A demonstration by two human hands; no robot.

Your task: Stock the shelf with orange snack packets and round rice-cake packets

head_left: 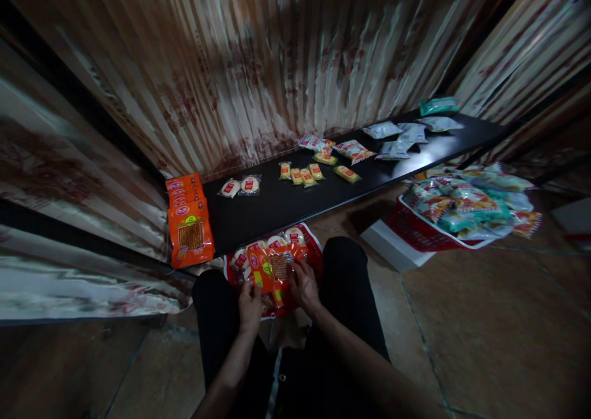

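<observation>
Between my knees sits a red basket [315, 240] with round white packaged cakes [277, 242] along its far side. Over it is an orange snack packet [281, 265] with a clear window that shows brown strips. My left hand [250, 307] pinches the packet's lower left edge. My right hand [305, 285] grips its right side, fingers bent over the edge. More orange is visible beneath, but I cannot make out how many packets lie there.
A long black shelf [258, 216] carries overlapping orange packets [190, 234], two round cakes [240, 186], small yellow packets [302, 176], and white-and-red [354, 151] and silvery bags [394, 139]. On the right, a heaped red basket [415, 228] stands by a white box [392, 247]. Curtains [258, 68] hang behind.
</observation>
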